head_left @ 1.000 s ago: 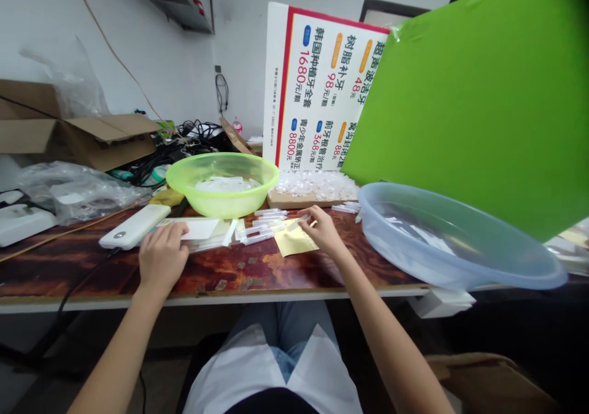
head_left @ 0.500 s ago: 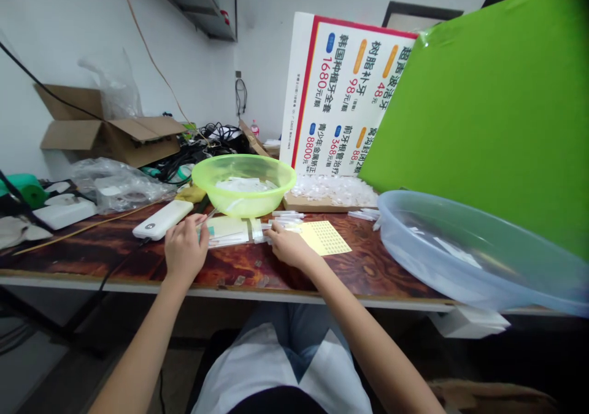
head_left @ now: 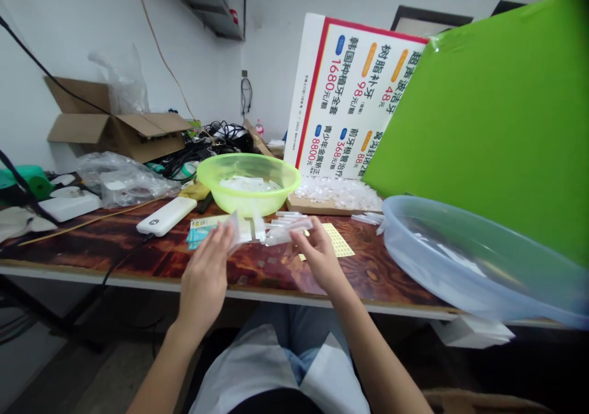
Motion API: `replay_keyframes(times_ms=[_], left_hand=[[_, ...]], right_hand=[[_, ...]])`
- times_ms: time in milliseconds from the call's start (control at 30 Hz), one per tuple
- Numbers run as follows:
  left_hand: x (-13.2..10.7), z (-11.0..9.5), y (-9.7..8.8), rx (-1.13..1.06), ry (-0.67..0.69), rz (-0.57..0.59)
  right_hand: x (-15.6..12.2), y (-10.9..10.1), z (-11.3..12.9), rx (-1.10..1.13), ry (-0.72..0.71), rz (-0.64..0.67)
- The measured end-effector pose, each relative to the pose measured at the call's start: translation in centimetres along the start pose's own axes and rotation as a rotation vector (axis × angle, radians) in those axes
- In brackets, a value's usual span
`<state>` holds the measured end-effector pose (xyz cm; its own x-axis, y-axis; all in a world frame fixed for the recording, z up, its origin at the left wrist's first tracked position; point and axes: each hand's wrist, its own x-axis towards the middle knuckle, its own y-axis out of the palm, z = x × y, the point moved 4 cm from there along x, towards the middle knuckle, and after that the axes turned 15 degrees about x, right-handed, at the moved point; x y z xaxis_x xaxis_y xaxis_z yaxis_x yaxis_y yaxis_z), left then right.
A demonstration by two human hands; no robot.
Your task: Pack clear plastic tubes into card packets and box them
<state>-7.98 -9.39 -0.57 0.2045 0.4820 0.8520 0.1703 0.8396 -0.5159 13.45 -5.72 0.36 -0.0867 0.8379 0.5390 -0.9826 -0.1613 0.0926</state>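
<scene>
My left hand (head_left: 205, 271) is raised just above the table's front edge, fingers pinched on a small clear plastic bag (head_left: 238, 230). My right hand (head_left: 318, 254) is beside it, fingers closed on a small clear tube (head_left: 288, 232) whose end points at the bag. Under the hands lie more clear tubes (head_left: 284, 219), a stack of small bags with a blue-printed card (head_left: 201, 230) and a yellow sticker sheet (head_left: 337, 240). A yellow-green bowl (head_left: 248, 182) holding filled bags stands just behind.
A big pale blue basin (head_left: 464, 256) overhangs the table edge at right, under a green board (head_left: 497, 113). A white power bank (head_left: 166, 216), cardboard box (head_left: 115, 133), cables, plastic wrap and a printed price sign (head_left: 354, 95) lie behind. White caps are heaped on a tray (head_left: 338, 194).
Both hands have lifted off the table and come together. The left picked up a clear bag from the stack; the right picked up a tube and brought it to the bag.
</scene>
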Motion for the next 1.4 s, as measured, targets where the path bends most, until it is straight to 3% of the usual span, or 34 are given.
replay_keyframes(times_ms=[133, 300, 500, 700, 867, 1233, 1400], left_hand=[[0.2, -2.0, 0.8, -0.008, 0.206, -0.023], [0.1, -2.8, 0.6, 0.027, 0.423, -0.082], [-0.1, -2.3, 0.0, 0.066, 0.385, -0.136], [0.0, -2.4, -0.1, 0.038, 0.441, -0.074], [0.3, -2.0, -0.5, 0.037, 0.429, -0.081], [0.5, -4.9, -2.3, -0.001, 0.436, -0.188], [-0.1, -6.5, -1.9, -0.008, 0.362, -0.146]], right_hand=[[-3.0, 0.1, 1.0, 0.376, 0.042, -0.175], [-5.6, -0.6, 1.2, 0.573, 0.085, -0.245], [-7.7, -1.5, 1.3, 0.493, -0.048, -0.397], [-8.8, 0.6, 2.1, 0.542, 0.019, -0.356], [-8.9, 0.7, 2.1, 0.705, 0.077, -0.419], [-9.1, 3.0, -0.6, 0.811, 0.107, -0.260], [-9.0, 3.3, -1.2, 0.636, 0.170, -0.225]])
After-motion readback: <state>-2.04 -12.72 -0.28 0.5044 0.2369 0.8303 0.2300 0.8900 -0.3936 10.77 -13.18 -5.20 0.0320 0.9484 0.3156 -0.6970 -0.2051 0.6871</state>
